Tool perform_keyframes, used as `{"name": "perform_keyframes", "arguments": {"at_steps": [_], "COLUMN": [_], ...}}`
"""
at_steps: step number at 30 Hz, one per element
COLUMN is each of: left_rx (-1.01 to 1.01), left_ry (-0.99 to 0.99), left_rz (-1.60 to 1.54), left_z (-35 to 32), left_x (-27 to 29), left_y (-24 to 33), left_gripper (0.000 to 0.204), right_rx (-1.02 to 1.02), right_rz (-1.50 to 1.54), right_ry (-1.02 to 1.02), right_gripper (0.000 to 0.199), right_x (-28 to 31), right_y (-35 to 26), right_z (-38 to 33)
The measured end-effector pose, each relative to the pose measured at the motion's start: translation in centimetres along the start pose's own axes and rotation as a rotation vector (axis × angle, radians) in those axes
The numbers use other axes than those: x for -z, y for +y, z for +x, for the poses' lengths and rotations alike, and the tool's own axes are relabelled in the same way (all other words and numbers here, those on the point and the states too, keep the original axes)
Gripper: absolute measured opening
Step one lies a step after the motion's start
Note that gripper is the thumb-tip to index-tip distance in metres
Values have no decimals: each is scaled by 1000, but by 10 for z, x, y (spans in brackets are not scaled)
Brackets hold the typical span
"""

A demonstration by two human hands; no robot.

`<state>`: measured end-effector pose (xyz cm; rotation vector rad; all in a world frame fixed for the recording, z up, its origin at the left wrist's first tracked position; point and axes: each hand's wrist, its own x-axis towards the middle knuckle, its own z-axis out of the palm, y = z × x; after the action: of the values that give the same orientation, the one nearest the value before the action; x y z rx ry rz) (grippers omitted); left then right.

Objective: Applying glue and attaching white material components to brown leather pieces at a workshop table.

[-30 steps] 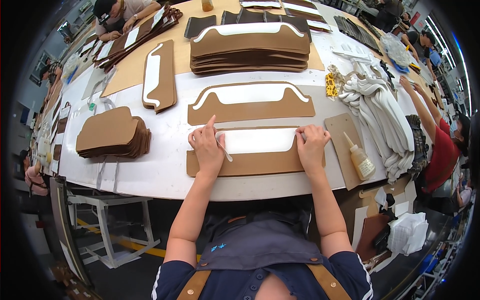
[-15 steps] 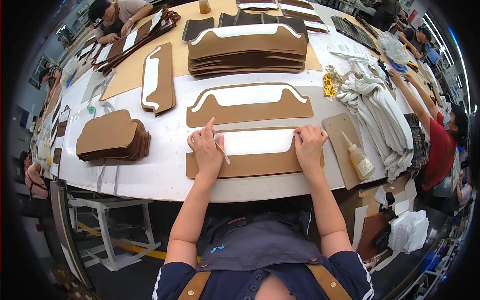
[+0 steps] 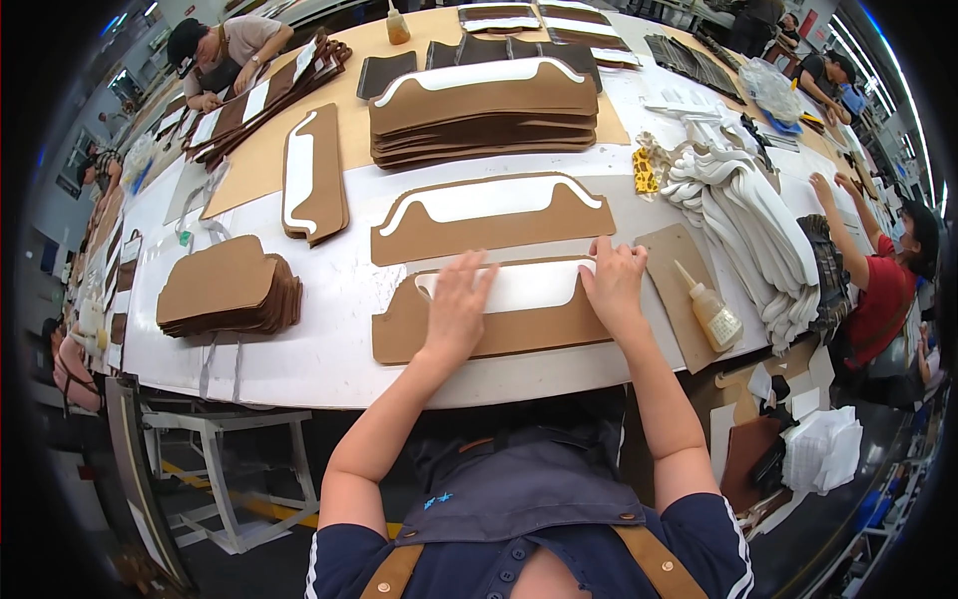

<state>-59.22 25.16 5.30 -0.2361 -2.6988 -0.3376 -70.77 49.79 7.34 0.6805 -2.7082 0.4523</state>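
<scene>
Mostly my left hand (image 3: 457,296) and right hand (image 3: 611,283) lie flat, fingers spread, covering the white strip's (image 3: 524,286) ends on the brown panel (image 3: 499,334).

I note a glue bottle (image 3: 711,311) on a board at right, white strips (image 3: 750,225) heaped beyond, brown stack (image 3: 230,290) at left.

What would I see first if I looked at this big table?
Two hands, the left hand and right hand, press flat on a white strip lying on a brown panel at the near edge. Behind them rises a tall stack of brown panels, and white strips pile up at the right.
</scene>
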Motion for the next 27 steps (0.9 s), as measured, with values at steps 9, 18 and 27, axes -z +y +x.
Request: {"name": "perform_keyframes", "arguments": {"at_steps": [9, 18, 27], "left_rx": [-294, -195, -119], "left_ry": [-120, -70, -22], "left_rz": [-165, -123, -92], "left_z": [30, 53, 54], "left_x": [-36, -51, -64], "left_y": [56, 91, 97], "left_gripper": [61, 61, 63], "right_rx": [-207, -232, -272], "right_rz": [393, 469, 460], "right_ry": [-108, 110, 225], "right_gripper": [60, 54, 43], "right_x": [36, 26, 32], "right_y": [23, 38, 42], "right_z": [-17, -53, -79]}}
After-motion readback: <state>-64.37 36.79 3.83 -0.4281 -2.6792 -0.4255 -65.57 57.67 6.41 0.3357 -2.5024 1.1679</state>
